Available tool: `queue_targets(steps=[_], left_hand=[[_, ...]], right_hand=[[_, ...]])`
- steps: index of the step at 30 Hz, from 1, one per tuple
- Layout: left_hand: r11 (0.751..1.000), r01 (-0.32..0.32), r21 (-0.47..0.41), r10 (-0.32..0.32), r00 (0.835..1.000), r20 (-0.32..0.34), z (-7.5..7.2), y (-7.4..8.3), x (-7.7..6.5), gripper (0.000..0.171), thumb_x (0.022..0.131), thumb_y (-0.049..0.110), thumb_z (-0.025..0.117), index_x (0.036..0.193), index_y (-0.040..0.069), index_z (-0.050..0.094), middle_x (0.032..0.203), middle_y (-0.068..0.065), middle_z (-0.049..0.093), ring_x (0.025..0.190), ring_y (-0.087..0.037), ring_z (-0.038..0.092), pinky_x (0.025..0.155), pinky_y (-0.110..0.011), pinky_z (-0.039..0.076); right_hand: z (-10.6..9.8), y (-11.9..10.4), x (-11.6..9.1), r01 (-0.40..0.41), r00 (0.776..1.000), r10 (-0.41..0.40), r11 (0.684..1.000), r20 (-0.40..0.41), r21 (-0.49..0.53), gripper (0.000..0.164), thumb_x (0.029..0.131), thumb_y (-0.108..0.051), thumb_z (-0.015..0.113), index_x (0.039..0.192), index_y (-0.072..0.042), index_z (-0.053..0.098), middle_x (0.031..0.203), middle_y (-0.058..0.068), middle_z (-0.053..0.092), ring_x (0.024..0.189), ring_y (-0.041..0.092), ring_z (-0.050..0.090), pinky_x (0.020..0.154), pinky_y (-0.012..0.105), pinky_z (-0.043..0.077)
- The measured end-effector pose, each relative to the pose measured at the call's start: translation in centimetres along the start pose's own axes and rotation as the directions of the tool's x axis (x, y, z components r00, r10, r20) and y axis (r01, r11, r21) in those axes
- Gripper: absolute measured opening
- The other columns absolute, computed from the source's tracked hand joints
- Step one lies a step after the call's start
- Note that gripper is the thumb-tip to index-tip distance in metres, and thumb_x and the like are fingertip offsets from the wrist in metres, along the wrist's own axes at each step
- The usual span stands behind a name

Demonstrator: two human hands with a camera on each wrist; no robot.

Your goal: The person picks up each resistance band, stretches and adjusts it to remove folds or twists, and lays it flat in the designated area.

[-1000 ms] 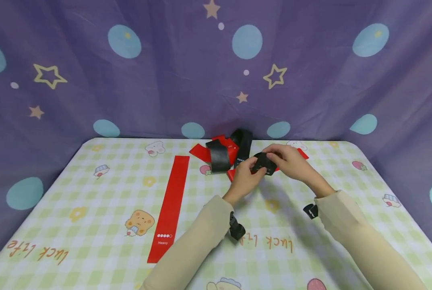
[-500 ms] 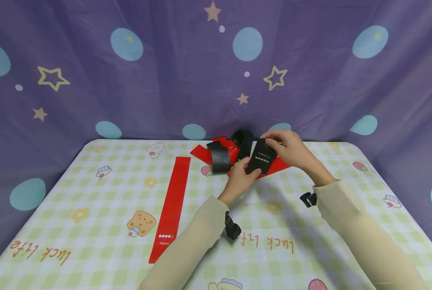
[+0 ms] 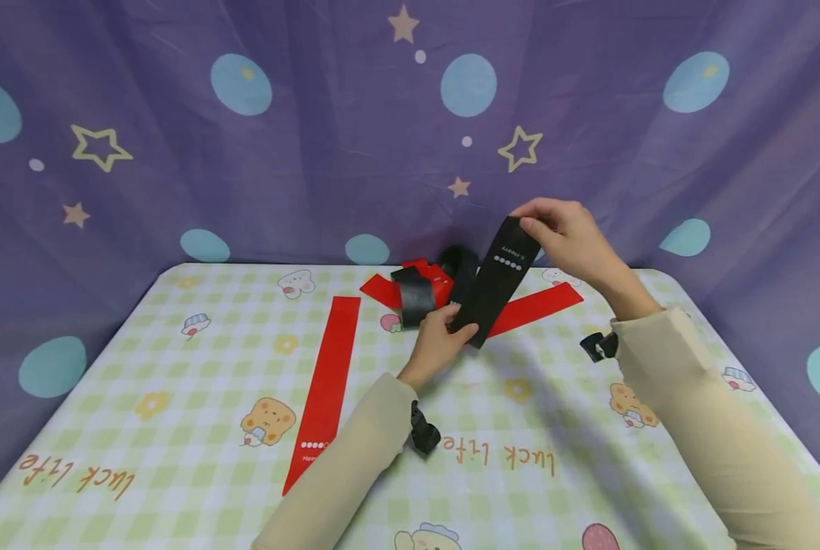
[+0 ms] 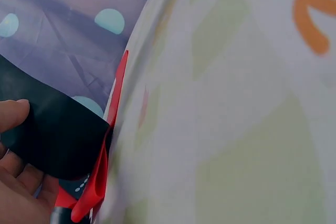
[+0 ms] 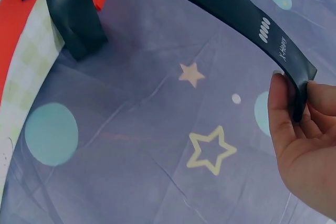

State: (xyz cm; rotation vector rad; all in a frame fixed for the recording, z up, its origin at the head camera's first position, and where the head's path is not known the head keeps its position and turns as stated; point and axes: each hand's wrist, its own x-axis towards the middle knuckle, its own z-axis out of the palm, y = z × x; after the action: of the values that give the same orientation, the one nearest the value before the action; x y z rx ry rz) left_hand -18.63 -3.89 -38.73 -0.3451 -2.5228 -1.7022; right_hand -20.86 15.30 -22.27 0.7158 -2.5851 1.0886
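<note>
Near the middle of the head view, right of centre, a black band [image 3: 497, 284] is held between the two hands, slanting from lower left to upper right in front of the purple backdrop [image 3: 354, 153]. The left hand [image 3: 437, 347], at the centre of the frame, pinches its lower end, thumb on one face and fingers behind. The right hand [image 3: 569, 241], higher and to the right, is closed to a pinch on the upper end, thumb and fingers meeting on the edge. White print reading "X-Heavy" and a row of five white dots show near that end; in the right wrist view the band curves from the upper left down to the fingers at the right edge. Behind the left hand, at upper centre, lies a heap: a curved black strip [image 3: 418, 300] across red strips [image 3: 380, 291], with a black loop [image 3: 459, 266] beside it near the backdrop. A red band [image 3: 540, 307] reaches out from behind the held band toward the right. Another red band [image 3: 328, 367], marked with white dots, lies flat left of centre on the checked tablecloth [image 3: 210, 489], its lower end partly covered by the left sleeve [image 3: 348, 466].
</note>
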Motion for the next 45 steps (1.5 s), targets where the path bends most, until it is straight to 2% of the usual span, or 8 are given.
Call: queue_targets(steps=[6, 12, 21, 26, 34, 37, 41, 45], left_hand=[[1.000, -0.024, -0.008, 0.024, 1.000, 0.010, -0.3, -0.4, -0.1, 0.034, 0.087, 0.011, 0.068, 0.117, -0.004, 0.062, 0.115, -0.020, 0.066, 0.105, -0.030, 0.064, 0.095, -0.040, 0.050], [0.999, -0.032, -0.002, 0.032, 0.999, -0.004, -0.9, -0.8, -0.4, 0.020, 0.086, 0.011, 0.069, 0.103, 0.000, 0.066, 0.103, -0.015, 0.070, 0.099, -0.026, 0.065, 0.091, -0.039, 0.051], [1.000, -0.012, 0.020, 0.011, 0.999, 0.036, -2.0, -1.1, -1.0, 0.022, 0.085, 0.012, 0.070, 0.103, -0.001, 0.066, 0.100, -0.016, 0.069, 0.086, -0.024, 0.061, 0.080, -0.032, 0.051], [1.000, -0.012, 0.020, 0.011, 0.999, 0.048, -2.5, -1.6, -1.5, 0.021, 0.085, 0.012, 0.070, 0.101, -0.001, 0.067, 0.096, -0.014, 0.069, 0.078, -0.017, 0.056, 0.073, -0.024, 0.049], [1.000, -0.023, 0.017, 0.021, 0.998, 0.067, -4.3, -2.2, -2.3, 0.011, 0.085, 0.008, 0.069, 0.093, 0.002, 0.068, 0.086, -0.010, 0.068, 0.071, -0.013, 0.053, 0.067, -0.022, 0.046], [0.999, 0.004, 0.047, -0.008, 0.997, 0.071, -5.2, -2.3, -2.6, 0.011, 0.086, 0.010, 0.068, 0.094, 0.003, 0.069, 0.086, -0.008, 0.067, 0.073, -0.014, 0.053, 0.069, -0.023, 0.046], [0.994, 0.077, 0.084, -0.084, 0.993, 0.079, -6.4, -2.5, -2.7, 0.013, 0.087, 0.012, 0.067, 0.098, 0.004, 0.069, 0.089, -0.007, 0.068, 0.077, -0.016, 0.058, 0.071, -0.025, 0.048], [0.988, 0.150, 0.046, -0.153, 0.986, 0.072, -7.9, -3.0, -2.5, 0.021, 0.089, 0.009, 0.063, 0.105, -0.003, 0.065, 0.098, -0.016, 0.067, 0.072, -0.018, 0.063, 0.066, -0.023, 0.051]], right_hand=[[-1.1, 0.0, 0.7, -0.036, 0.996, 0.038, 0.999, -0.085, 0.026, 0.022, 0.095, -0.006, 0.053, 0.109, 0.003, 0.067, 0.092, 0.018, 0.067, 0.065, 0.004, 0.054, 0.065, 0.014, 0.043], [-2.2, 0.2, 1.0, -0.071, 0.989, 0.072, 0.997, -0.128, 0.009, 0.024, 0.096, -0.009, 0.051, 0.111, 0.002, 0.066, 0.096, 0.018, 0.067, 0.067, 0.000, 0.056, 0.068, 0.015, 0.043], [-3.9, 0.7, 1.0, -0.118, 0.972, 0.127, 0.992, -0.197, 0.055, 0.028, 0.097, -0.012, 0.051, 0.115, 0.004, 0.065, 0.084, -0.015, 0.063, 0.069, -0.002, 0.056, 0.069, 0.012, 0.043], [-4.8, 1.2, 1.1, -0.129, 0.967, 0.141, 0.989, -0.214, 0.068, 0.030, 0.097, -0.015, 0.051, 0.117, 0.004, 0.063, 0.084, -0.019, 0.062, 0.071, -0.001, 0.055, 0.068, 0.012, 0.042], [-5.4, 2.6, 0.7, -0.172, 0.958, 0.178, 0.984, -0.224, 0.047, 0.032, 0.097, -0.016, 0.051, 0.118, 0.005, 0.062, 0.079, -0.024, 0.058, 0.068, -0.001, 0.053, 0.062, 0.009, 0.042], [-5.3, 3.4, 0.3, -0.184, 0.961, 0.189, 0.982, -0.201, 0.045, 0.032, 0.097, -0.015, 0.052, 0.117, 0.007, 0.061, 0.078, -0.026, 0.057, 0.065, -0.004, 0.053, 0.059, 0.009, 0.043], [-4.8, 4.6, -0.5, -0.196, 0.966, 0.207, 0.977, -0.153, 0.086, 0.031, 0.096, -0.012, 0.053, 0.117, 0.009, 0.059, 0.077, -0.028, 0.058, 0.065, -0.007, 0.056, 0.060, 0.009, 0.047], [-3.9, 5.4, -1.8, -0.211, 0.971, 0.224, 0.969, -0.088, 0.132, 0.030, 0.096, -0.009, 0.053, 0.117, 0.011, 0.057, 0.080, -0.025, 0.060, 0.066, -0.006, 0.060, 0.061, 0.012, 0.052]])
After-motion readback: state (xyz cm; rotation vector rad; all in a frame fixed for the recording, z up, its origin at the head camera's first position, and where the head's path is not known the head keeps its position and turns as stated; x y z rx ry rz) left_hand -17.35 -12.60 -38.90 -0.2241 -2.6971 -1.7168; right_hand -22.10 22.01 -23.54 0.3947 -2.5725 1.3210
